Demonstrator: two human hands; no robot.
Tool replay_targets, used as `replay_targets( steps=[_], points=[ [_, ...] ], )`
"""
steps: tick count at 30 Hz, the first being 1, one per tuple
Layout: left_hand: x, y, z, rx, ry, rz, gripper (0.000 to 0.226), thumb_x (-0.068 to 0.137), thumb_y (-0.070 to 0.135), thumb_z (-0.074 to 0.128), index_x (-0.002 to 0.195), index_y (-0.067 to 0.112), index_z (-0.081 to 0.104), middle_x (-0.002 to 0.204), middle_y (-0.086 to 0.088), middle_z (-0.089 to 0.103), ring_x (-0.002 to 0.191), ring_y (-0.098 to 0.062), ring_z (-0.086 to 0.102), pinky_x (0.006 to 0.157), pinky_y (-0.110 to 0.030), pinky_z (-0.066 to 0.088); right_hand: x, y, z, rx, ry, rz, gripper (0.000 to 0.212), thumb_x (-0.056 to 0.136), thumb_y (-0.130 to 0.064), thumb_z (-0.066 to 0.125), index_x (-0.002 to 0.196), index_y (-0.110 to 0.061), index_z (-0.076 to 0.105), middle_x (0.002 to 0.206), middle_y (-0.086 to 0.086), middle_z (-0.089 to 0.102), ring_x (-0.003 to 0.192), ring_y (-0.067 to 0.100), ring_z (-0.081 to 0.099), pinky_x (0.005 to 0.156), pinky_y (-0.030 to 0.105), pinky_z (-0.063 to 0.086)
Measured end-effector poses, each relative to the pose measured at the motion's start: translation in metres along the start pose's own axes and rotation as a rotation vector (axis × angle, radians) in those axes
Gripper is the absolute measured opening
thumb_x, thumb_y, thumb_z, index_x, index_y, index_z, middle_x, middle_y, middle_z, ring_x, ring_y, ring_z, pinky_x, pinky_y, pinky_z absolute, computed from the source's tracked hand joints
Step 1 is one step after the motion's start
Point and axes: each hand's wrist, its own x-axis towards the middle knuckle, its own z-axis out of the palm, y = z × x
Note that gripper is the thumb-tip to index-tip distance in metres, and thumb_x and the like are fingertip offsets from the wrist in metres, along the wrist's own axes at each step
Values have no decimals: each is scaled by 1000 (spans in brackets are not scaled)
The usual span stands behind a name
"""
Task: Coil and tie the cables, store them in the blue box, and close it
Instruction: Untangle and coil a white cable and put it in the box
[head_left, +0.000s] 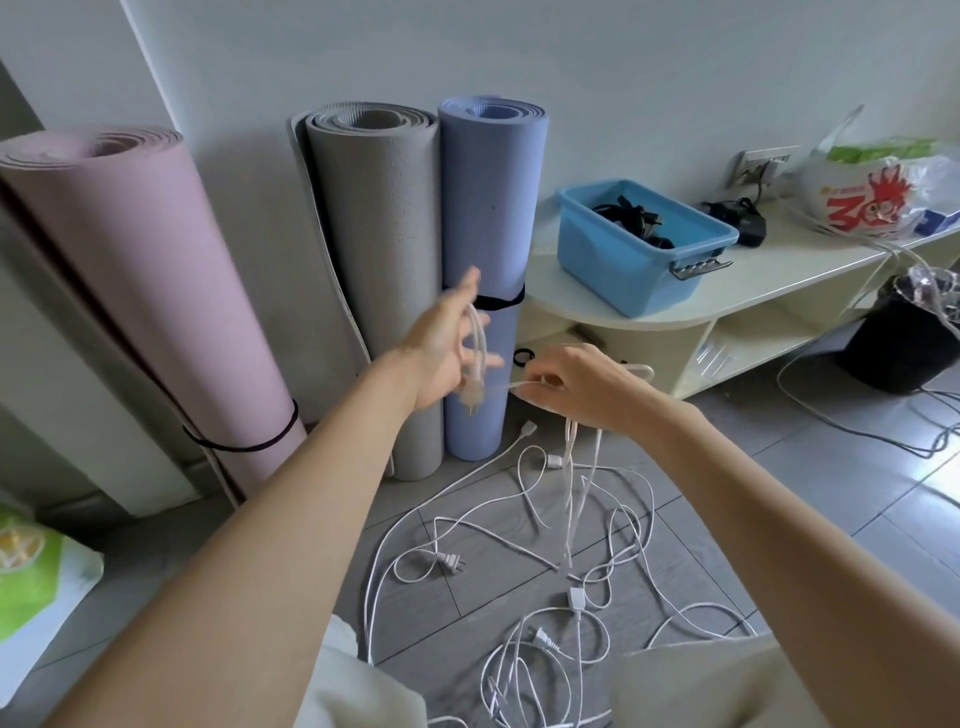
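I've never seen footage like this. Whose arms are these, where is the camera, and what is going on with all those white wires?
There is no machine here: a person wears a camera on the head, so this single picture looks forward and down along their own two bare arms. The left hand has loops of a white cable draped over its spread fingers, with the plug hanging below. The right hand pinches the same cable, which trails down to a tangle of loose white cables on the grey tiled floor. On the low cream shelf sits the open blue box, already holding some dark cables. Three rolled mats lean against the wall.
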Motion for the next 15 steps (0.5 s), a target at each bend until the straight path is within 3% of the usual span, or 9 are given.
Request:
replay_targets(
  steps=[3, 6, 8, 10, 12, 15],
  points=[
    [-11, -10, 5, 370, -276, -255, 52, 94, 59, 31, 133, 26, 41, 129, -4, 57, 92, -32, 67, 74, -35, 41, -2, -2, -5, -23, 34, -47, 22, 84, -32, 64, 86, -10, 69, 86, 2, 45, 86, 26, 52, 82, 39, 42],
    [-18, -13, 11, 445, -401, -299, 41, 99, 45, 26, 117, 21, 54, 86, -7, 66, 60, -18, 60, 67, -29, 43, -7, 1, -15, -37, 173, -18, 28, 79, -37, 70, 77, -10, 66, 93, 2, 42, 86, 23, 50, 76, 32, 39],
    [-17, -11, 12, 349, -434, -280, 41, 99, 37, 24, 101, 16, 59, 59, -1, 46, 36, -7, 37, 48, -19, 33, -11, 1, -22, -25, 277, -4, 27, 76, -37, 72, 68, -16, 58, 95, 0, 39, 88, 18, 41, 74, 28, 30],
    [-16, -8, 13, 264, -454, -254, 40, 99, 34, 25, 92, 15, 59, 52, 5, 30, 29, -1, 23, 38, -15, 18, -11, 6, -25, -31, 360, -20, 25, 73, -33, 74, 67, -15, 58, 98, 1, 39, 95, 18, 35, 80, 29, 25],
    [-16, -6, 16, 227, -461, -227, 40, 98, 37, 28, 87, 13, 58, 48, 7, 26, 28, 1, 20, 36, -14, 11, -10, 12, -23, -93, 422, -17, 21, 76, -27, 73, 72, -8, 64, 103, 5, 43, 101, 22, 37, 81, 29, 20],
    [-17, -6, 15, 184, -470, -174, 43, 99, 39, 30, 82, 14, 61, 49, 9, 25, 29, 3, 19, 33, -13, 9, -11, 25, -21, -150, 477, 77, 18, 80, -26, 70, 85, -9, 67, 115, 9, 44, 108, 27, 39, 87, 33, 27]
  ],
)
